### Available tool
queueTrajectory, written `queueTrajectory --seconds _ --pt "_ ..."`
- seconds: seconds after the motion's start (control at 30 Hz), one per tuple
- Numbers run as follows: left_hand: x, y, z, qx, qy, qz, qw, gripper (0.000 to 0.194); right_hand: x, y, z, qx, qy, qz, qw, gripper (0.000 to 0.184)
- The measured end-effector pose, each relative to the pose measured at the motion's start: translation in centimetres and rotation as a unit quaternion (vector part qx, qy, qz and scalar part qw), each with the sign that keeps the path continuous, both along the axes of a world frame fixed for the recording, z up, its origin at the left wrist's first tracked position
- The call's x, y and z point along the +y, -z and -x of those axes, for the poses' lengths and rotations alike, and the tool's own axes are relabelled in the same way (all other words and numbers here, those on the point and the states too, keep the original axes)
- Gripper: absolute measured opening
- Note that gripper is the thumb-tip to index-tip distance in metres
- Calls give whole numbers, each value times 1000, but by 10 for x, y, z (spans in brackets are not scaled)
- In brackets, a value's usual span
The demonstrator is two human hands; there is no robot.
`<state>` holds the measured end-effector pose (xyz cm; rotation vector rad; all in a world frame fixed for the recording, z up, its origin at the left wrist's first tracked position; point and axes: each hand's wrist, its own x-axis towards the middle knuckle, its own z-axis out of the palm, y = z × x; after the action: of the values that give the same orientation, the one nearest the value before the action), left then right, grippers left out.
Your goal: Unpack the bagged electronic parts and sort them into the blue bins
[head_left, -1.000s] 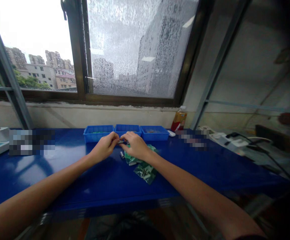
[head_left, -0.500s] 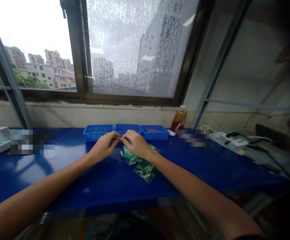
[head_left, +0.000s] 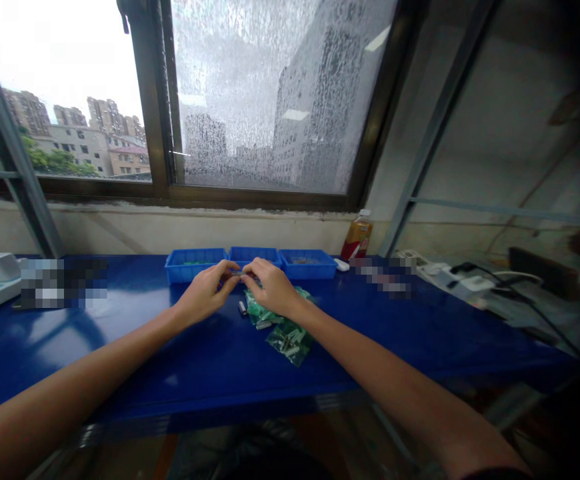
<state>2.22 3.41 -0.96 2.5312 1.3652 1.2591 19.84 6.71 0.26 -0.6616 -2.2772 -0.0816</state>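
1. Standing beyond and left of the translucent green plastic bags, an open blue plastic bin contains green bits.
2. Left hand: fingers pinch a small silvery piece, beyond the bags.
3. One short metallic cylinder lies loose just left of the bags.
4. Right hand: fingers grasp the same piece. Handling looks mid-way; bagged pieces seem unhandled, and I cannot tell how many are finished.
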Motion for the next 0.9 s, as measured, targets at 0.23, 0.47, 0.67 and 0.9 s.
queueTrajectory --seconds 0.23,0.47,0.67,0.9 --pt "2 2 2 27 -17 -26 999 17 -1 0 1 -7 2 13 1000 21" --pt "1 -1 0 38 -28 -5 999 24 -1 1 0 15 -14 18 1000 8" --pt "-2 -1 -1 4 -15 -2 1000 23 -2 -2 0 11 -10 17 1000 15" --pt "-2 -1 -1 25 -23 -15 999 17 -2 -2 0 0 2 23 1000 19"
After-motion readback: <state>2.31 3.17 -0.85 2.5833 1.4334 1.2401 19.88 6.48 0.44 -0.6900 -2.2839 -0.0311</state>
